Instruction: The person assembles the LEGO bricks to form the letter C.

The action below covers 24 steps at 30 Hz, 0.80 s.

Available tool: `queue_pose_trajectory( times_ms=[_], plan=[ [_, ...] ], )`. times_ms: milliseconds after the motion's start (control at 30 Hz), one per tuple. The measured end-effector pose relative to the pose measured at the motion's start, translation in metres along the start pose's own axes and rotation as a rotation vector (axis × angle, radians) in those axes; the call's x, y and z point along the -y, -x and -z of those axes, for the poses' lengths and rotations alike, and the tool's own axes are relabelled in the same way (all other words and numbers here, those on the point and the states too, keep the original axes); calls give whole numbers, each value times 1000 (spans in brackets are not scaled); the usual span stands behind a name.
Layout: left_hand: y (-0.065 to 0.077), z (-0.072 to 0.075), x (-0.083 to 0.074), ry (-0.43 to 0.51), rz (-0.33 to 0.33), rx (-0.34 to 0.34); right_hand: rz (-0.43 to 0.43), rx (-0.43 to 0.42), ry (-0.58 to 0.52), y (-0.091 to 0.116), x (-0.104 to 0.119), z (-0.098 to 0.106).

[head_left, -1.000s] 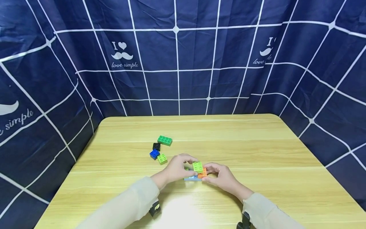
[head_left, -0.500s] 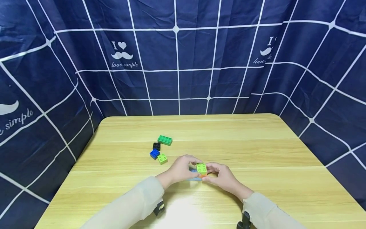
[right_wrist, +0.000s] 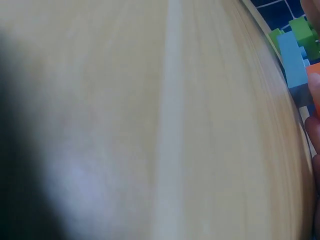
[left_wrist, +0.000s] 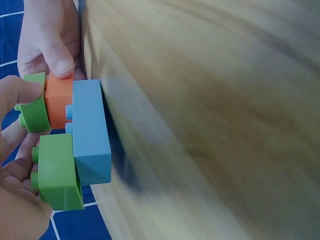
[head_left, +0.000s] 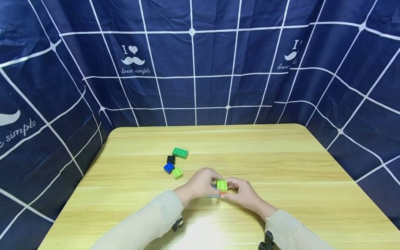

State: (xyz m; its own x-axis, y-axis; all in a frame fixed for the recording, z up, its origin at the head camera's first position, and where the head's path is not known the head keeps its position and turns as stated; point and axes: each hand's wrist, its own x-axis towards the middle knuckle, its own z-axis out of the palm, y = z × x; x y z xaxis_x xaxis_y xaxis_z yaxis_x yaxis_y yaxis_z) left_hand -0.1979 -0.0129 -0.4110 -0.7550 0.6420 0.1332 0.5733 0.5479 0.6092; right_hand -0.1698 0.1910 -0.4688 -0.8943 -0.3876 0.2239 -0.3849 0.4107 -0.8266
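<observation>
Just now, the small square lime-green plastic brick [head_left: 222,185] had shifted rightward with the left hand [head_left: 201,184]. A second earlier it covered only part of the square orange plastic brick [left_wrist: 59,105]; now it sat over it, leaving merely an orange strip visible from the head view. The left fingers pinched the lime-green brick; the right hand [head_left: 242,192] had barely moved, its fingers gripping the orange one. That one stood on the long light-blue plastic brick [left_wrist: 92,130], near the middle of the desk [head_left: 265,149], with another green plastic brick [left_wrist: 60,167] on the light-blue brick's other end. For the build, this seemed to mean alignment was nearly settled, with pressing down left; whether the studs had engaged could not be told. The loose bricks [head_left: 177,173] farther left had stayed put.
</observation>
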Motion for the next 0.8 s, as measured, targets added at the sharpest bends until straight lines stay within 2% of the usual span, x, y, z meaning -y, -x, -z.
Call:
queue_pose_trajectory(
  times_ms=[167,433,567,800],
  plan=[
    [-2,-1,0,-8,9,17,-9,-6,6,1,-2,-1],
    [0,0,4,91,33,18,-24,-20,8,1,5,-2],
    [0,1,3,61,35,30,-30,-17,-15,1,-1,-3],
    [-4,3,0,7,8,51,10,-25,-24,1,-3,-2]
  ],
)
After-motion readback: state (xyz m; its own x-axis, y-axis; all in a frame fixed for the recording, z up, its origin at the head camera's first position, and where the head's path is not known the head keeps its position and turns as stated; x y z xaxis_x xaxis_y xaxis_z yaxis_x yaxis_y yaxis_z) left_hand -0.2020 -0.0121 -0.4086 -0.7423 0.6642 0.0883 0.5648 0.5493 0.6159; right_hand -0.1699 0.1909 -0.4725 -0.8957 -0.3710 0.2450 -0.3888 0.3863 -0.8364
